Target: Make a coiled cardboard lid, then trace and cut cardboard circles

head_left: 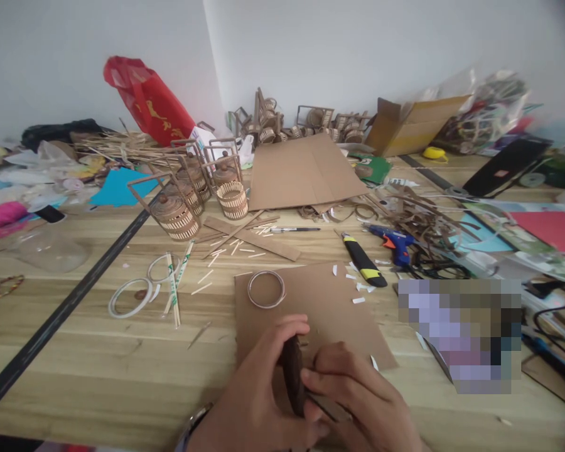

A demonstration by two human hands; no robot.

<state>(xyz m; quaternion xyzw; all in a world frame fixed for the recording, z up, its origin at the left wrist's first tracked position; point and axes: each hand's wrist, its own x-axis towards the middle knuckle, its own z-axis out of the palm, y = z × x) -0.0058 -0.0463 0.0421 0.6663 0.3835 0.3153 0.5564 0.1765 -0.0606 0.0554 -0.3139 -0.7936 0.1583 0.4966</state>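
Over the near part of a cardboard sheet (pixel 320 307), I see the left hand (pixel 258 392) gripping a dark brown piece (pixel 292 375) on edge; the right hand (pixel 362 392), fingertips against it, pinches a thin brown strip (pixel 330 408). Just beyond lies a ring (pixel 265 306).

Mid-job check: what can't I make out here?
All in the head view:
Dark brown piece: full outline, partly covered by the left hand.
Brown strip: full length, partly hidden by the right hand.
Pixelated patch: contents, masked by blocks.
White tube: lettering, too small.
Red sheet: right end, cut off by the picture's edge.
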